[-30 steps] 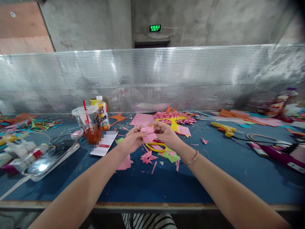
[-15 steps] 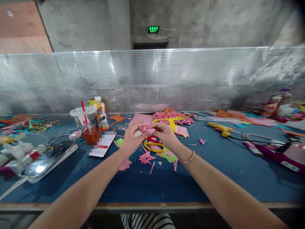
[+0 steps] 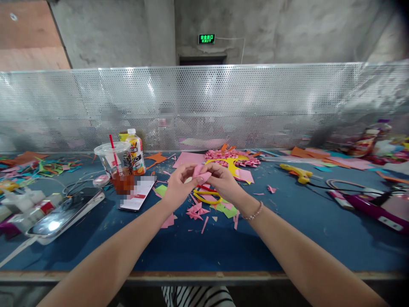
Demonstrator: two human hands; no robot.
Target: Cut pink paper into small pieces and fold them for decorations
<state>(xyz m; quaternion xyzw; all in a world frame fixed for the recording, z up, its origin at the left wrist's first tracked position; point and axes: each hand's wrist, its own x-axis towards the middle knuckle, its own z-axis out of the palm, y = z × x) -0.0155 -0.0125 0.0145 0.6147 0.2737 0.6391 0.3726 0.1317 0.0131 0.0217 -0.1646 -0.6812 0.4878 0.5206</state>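
Above the blue felt table (image 3: 204,247), my two hands pinch one small pink paper piece (image 3: 200,172)
My left hand (image 3: 176,188) and right hand (image 3: 223,181) both clamp its folded matte edges; one yellow-handled scissors (image 3: 207,195) lies beneath, amid pink scraps

pink paper (image 3: 200,172): mostly covered by the fingers of both hands; its folded shape cannot be told
scissors (image 3: 207,195): yellow handles partly behind the right hand (image 3: 222,181)
cup (image 3: 115,164): label blurred out
card (image 3: 137,192): print blurred
tabletop (image 3: 287,226): cut off at both sides
forearms: cut off at bottom edge
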